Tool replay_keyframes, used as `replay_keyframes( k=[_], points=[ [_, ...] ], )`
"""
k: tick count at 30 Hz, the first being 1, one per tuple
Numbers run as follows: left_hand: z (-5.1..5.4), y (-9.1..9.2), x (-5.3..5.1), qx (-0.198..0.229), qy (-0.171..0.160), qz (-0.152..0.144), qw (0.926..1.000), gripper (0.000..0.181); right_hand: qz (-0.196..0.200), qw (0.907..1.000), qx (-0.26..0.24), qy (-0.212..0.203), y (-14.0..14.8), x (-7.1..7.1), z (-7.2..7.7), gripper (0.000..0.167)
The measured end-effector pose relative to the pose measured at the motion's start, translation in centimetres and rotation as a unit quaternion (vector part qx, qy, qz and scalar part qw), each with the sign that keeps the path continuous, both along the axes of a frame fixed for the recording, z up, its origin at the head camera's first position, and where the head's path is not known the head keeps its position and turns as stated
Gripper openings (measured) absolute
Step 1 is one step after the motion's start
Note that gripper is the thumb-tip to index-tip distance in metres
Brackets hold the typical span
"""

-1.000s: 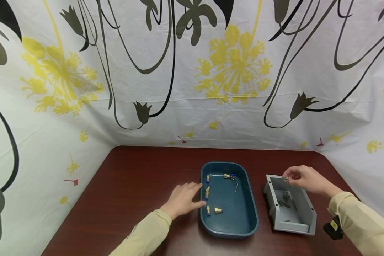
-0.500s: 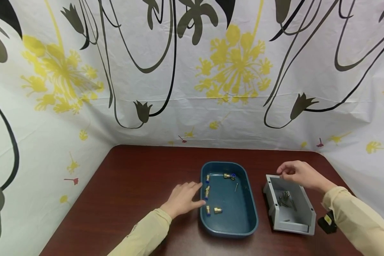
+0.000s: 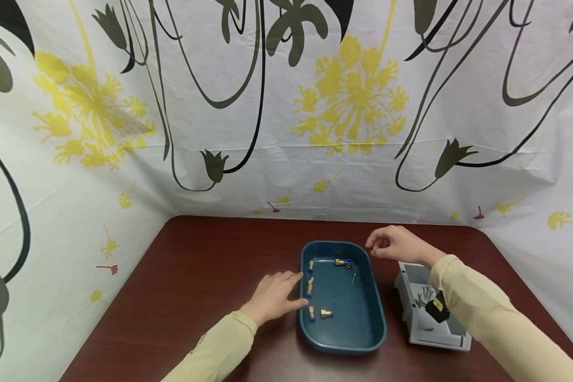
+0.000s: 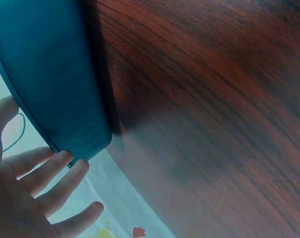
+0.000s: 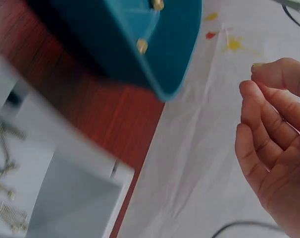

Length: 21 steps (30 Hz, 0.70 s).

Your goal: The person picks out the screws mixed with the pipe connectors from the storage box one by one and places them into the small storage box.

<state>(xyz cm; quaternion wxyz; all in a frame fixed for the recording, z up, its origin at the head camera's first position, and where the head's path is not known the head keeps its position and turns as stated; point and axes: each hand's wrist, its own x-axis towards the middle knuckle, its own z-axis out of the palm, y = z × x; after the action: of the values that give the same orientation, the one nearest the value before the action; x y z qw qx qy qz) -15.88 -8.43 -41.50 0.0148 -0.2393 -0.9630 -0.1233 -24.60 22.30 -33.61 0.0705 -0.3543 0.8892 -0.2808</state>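
Observation:
My left hand (image 3: 274, 300) rests with extended fingers on the left rim of a dark teal tray (image 3: 334, 339). In the left wrist view its fingers (image 4: 66, 178) lie spread along the rim. Several brass fittings (image 3: 326, 314), some with blue collars, lie in the tray. One small screw (image 3: 354, 279) lies toward its upper right. My right hand (image 3: 396, 244) hovers by the tray's far right corner, fingers loosely bent. Nothing shows between thumb and fingers in the right wrist view. Beneath the right forearm is a grey bin (image 3: 408, 318) with several screws (image 3: 425, 294), partly hidden.
Both containers stand on a dark reddish-brown table (image 3: 219, 254), apart from each other. A white cloth (image 3: 277, 122) with flower print hangs behind the table and along its sides. A black device (image 3: 437, 307) is strapped at the right wrist.
My right hand, which pinched a small shiny thing over the grey bin, has risen and moved left to the tray without it showing. The left hand has stayed in place.

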Motion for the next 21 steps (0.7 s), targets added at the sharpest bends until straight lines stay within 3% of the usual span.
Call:
replay_keyframes(
  k=[13,21],
  points=[
    [0.1,0.0,0.0,-0.001,0.0,-0.001,1.0,0.062,0.038,0.9955,0.049,-0.071,-5.3,-1.2,-2.1,0.012],
    [0.0,0.0,-0.1,-0.003,-0.001,-0.001,1.0,0.062,0.031,0.9925,0.092,-0.075,-6.5,-1.5,-3.8,0.017]
  ],
)
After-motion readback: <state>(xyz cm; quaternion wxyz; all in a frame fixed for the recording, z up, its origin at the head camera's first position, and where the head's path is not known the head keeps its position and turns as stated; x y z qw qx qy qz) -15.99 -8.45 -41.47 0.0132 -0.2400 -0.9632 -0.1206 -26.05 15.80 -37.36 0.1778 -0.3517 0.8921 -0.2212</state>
